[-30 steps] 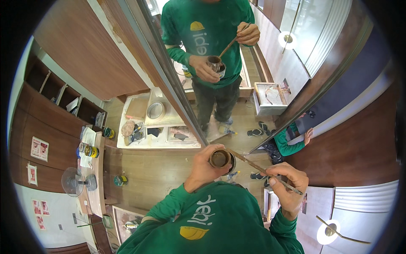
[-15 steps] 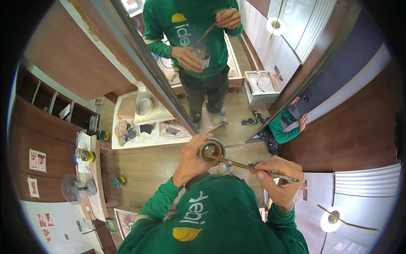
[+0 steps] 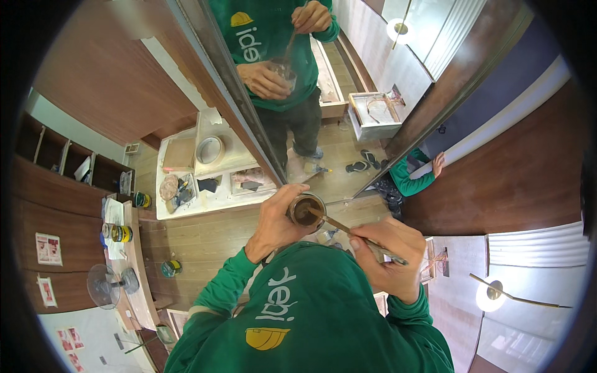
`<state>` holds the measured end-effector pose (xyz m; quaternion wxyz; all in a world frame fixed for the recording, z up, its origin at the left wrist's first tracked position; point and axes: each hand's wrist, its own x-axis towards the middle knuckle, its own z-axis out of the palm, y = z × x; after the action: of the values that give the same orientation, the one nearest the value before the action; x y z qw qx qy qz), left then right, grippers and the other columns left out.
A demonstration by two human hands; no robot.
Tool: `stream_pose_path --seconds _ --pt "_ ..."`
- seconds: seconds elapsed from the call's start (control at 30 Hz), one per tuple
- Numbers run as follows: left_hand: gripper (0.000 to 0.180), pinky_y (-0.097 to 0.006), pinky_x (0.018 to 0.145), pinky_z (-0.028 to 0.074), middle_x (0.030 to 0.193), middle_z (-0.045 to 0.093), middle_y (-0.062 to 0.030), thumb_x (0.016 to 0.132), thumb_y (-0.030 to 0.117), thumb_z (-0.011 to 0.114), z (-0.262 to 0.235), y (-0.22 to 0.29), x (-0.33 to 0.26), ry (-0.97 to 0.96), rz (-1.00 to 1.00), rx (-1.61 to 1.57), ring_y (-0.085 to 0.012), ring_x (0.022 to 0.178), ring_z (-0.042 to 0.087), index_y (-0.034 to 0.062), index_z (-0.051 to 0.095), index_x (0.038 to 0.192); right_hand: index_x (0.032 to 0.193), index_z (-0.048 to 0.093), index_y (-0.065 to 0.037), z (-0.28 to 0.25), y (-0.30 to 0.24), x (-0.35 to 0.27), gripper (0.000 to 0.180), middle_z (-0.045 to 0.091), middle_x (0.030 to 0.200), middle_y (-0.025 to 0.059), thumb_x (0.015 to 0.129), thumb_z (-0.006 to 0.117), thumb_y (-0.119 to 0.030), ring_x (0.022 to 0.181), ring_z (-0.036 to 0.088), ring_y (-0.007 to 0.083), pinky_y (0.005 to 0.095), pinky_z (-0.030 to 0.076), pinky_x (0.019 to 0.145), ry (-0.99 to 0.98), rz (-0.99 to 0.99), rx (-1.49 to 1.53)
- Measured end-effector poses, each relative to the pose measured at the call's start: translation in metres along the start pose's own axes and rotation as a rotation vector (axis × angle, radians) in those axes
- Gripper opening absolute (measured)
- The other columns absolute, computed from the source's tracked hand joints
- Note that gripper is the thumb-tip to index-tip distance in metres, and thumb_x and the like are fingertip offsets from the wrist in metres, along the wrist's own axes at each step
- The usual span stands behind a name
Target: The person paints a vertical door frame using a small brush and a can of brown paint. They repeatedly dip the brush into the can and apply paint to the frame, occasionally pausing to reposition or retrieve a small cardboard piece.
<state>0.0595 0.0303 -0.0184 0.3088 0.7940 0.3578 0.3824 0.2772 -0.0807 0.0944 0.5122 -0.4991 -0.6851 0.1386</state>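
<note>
My left hand (image 3: pixel 273 222) is wrapped around a small round cup (image 3: pixel 306 211) holding dark brown liquid, just above my green shirt. My right hand (image 3: pixel 387 260) pinches a thin brush (image 3: pixel 339 225) whose tip dips into the cup from the right. A glossy panel (image 3: pixel 249 133) ahead mirrors me, and the reflected hands, cup and brush appear at the top of the view.
A white work board (image 3: pixel 186 199) at the left carries a tape roll (image 3: pixel 209 149) and small tools. Paint cans (image 3: pixel 118 233) and a fan (image 3: pixel 106 286) sit on a shelf at far left. Another person in green (image 3: pixel 410 177) crouches at right, near sandals (image 3: pixel 364 165) and an open drawer (image 3: pixel 373 115).
The view has tilted, so the reflection slid up and the cup drifted slightly up and left. The brush tip stays in the cup and both hands keep their hold.
</note>
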Motion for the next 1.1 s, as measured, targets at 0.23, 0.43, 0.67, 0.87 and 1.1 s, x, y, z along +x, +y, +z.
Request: stream_pose_path --seconds 0.23,0.43,0.67,0.87,1.1 --pt "0.07 -0.04 0.092 0.06 0.121 0.073 -0.0173 0.063 0.01 0.097 -0.004 -0.012 0.002 -0.025 0.053 -0.045 -0.0353 0.107 0.074 0.0029 0.07 0.127 0.1 0.079 -0.003 0.047 -0.003 0.01 0.018 0.078 0.089 0.0125 0.083 0.081 0.002 0.073 0.073 0.0296 0.0367 0.057 0.064 -0.077 0.013 -0.09" --pt "0.062 -0.038 0.095 0.059 0.121 0.074 -0.016 0.068 0.006 0.091 -0.01 -0.013 0.007 -0.053 0.063 -0.054 -0.031 0.109 0.074 0.0023 0.07 0.126 0.102 0.079 -0.005 0.052 0.002 0.009 0.019 0.077 0.09 0.012 0.084 0.083 -0.002 0.075 0.073 0.0306 0.0383 0.058 0.065 -0.076 0.078 -0.1" --pt "0.06 -0.038 0.096 0.059 0.121 0.074 -0.0159 0.069 0.007 0.089 -0.012 -0.015 0.008 -0.097 0.013 -0.073 -0.0313 0.109 0.074 0.0021 0.07 0.125 0.103 0.078 -0.005 0.054 -0.003 0.013 0.02 0.077 0.088 0.0113 0.084 0.083 -0.002 0.076 0.074 0.0306 0.0392 0.059 0.065 -0.102 0.051 -0.137" --pt "0.055 -0.037 0.094 0.058 0.12 0.075 -0.0151 0.071 0.007 0.084 -0.01 -0.017 0.013 -0.111 0.024 -0.039 -0.0285 0.108 0.074 0.0021 0.071 0.124 0.097 0.076 -0.006 0.062 0.007 0.003 0.012 0.076 0.089 0.0094 0.086 0.081 -0.007 0.074 0.072 0.0298 0.0397 0.058 0.066 -0.073 -0.009 -0.151" --pt "0.055 -0.038 0.096 0.058 0.119 0.075 -0.0175 0.07 0.009 0.088 -0.005 -0.019 0.024 -0.148 0.035 -0.069 -0.0329 0.108 0.075 -0.0008 0.07 0.122 0.095 0.075 -0.007 0.066 0.018 -0.003 0.009 0.071 0.084 0.0075 0.089 0.079 -0.014 0.074 0.069 0.029 0.041 0.056 0.063 -0.014 0.021 -0.168"
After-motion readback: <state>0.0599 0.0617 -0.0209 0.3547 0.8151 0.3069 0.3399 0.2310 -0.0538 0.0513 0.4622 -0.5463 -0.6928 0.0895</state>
